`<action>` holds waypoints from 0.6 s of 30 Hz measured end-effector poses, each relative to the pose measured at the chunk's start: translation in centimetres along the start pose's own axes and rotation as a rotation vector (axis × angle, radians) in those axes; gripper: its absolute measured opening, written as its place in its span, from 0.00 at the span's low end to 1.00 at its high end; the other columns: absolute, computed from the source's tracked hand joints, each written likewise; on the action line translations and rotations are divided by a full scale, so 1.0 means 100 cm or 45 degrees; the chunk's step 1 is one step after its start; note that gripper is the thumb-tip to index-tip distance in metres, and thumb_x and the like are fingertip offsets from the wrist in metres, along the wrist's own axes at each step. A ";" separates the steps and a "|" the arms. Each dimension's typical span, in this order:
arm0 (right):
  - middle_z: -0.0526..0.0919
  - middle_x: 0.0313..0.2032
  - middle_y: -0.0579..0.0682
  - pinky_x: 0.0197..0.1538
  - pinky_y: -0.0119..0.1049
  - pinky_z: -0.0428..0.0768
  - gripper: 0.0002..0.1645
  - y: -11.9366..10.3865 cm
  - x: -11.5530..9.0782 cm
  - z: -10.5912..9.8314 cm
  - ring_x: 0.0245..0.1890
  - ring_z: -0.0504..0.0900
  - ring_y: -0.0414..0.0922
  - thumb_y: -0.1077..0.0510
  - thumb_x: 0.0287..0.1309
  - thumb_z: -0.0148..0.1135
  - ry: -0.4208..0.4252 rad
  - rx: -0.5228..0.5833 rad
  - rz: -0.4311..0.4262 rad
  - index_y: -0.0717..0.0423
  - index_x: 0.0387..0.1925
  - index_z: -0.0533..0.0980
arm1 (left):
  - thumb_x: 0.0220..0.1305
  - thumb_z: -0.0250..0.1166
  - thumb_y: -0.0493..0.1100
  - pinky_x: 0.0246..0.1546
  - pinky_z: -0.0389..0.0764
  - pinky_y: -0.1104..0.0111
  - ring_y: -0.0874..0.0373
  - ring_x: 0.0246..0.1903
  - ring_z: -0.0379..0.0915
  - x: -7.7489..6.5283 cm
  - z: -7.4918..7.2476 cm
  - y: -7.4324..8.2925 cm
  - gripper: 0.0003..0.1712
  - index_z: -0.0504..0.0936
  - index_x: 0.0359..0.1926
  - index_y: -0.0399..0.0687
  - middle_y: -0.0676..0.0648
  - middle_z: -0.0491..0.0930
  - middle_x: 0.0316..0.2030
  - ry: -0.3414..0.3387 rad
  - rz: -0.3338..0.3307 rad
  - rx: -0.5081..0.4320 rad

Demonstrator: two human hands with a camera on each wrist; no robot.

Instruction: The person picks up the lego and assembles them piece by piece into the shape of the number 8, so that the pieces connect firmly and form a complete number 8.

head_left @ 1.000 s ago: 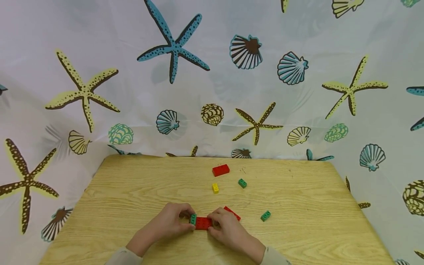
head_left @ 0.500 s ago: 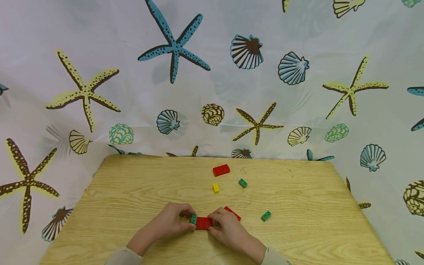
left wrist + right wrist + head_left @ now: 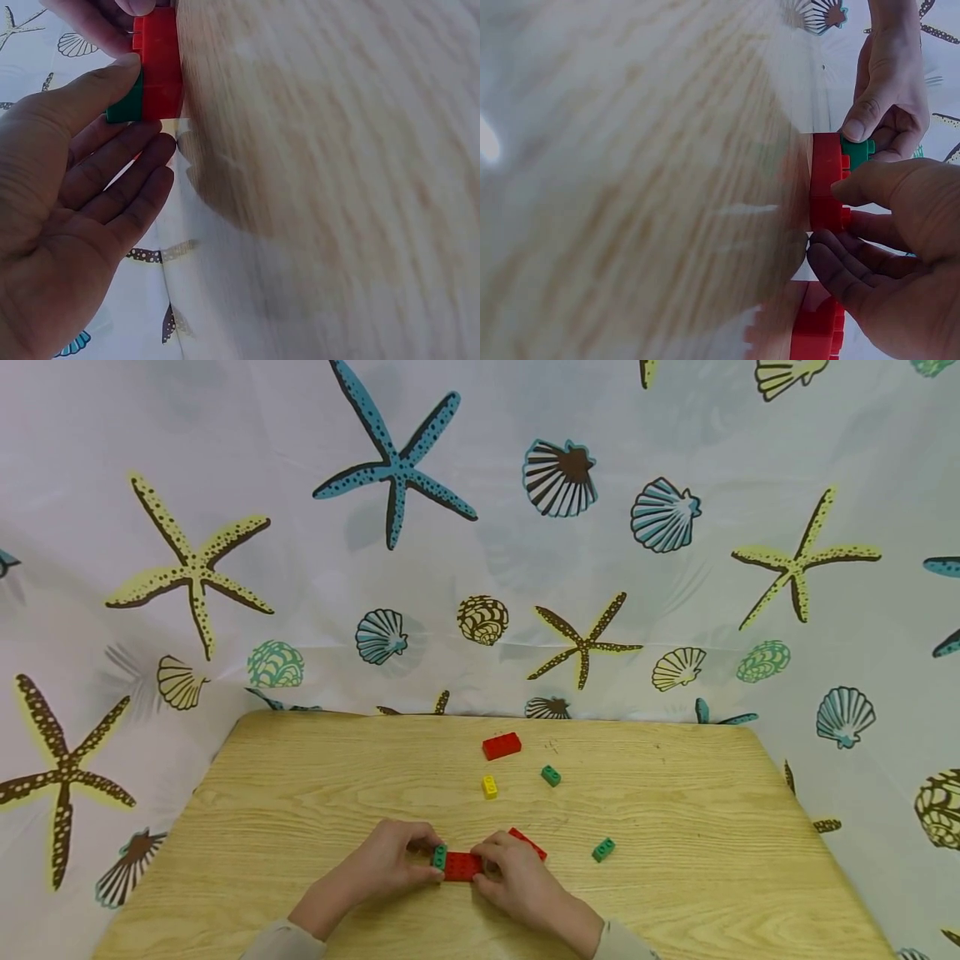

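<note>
A small green brick (image 3: 439,856) sits on top of the left end of a red studded brick (image 3: 459,866) lying on the table. My left hand (image 3: 388,862) pinches the green brick between thumb and index finger, its other fingers loosely spread in the left wrist view. The right hand (image 3: 517,878) grips the red brick's other end between thumb and fingers, covering part of it. From the right wrist view, the green brick (image 3: 857,152) is seated against the red brick's (image 3: 826,169) studded face.
Just behind the right hand lies another red brick (image 3: 528,842). Farther right is a green brick (image 3: 603,849). Toward the back of the wooden table (image 3: 315,777) are a yellow brick (image 3: 490,787), a green brick (image 3: 551,776) and a red brick (image 3: 502,746). A patterned curtain (image 3: 465,552) surrounds the table.
</note>
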State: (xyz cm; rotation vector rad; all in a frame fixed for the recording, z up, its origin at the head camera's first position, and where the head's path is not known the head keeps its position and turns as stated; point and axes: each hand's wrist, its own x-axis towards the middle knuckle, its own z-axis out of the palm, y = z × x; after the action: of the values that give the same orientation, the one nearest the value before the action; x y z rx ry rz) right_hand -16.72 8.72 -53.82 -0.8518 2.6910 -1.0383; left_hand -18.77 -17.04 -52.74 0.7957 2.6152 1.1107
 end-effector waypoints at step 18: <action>0.85 0.48 0.50 0.43 0.25 0.77 0.17 -0.002 -0.001 -0.001 0.42 0.78 0.38 0.60 0.66 0.71 0.023 -0.002 -0.022 0.61 0.55 0.84 | 0.62 0.79 0.50 0.47 0.87 0.64 0.59 0.44 0.85 -0.007 0.011 -0.004 0.19 0.87 0.50 0.48 0.53 0.88 0.44 0.078 -0.083 -0.178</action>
State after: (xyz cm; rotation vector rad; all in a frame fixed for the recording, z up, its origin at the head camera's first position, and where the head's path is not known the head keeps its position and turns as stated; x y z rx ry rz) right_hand -16.59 8.71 -53.60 -0.8720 2.7044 -1.0528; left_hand -17.92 -16.95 -53.85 0.6530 2.5581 1.3019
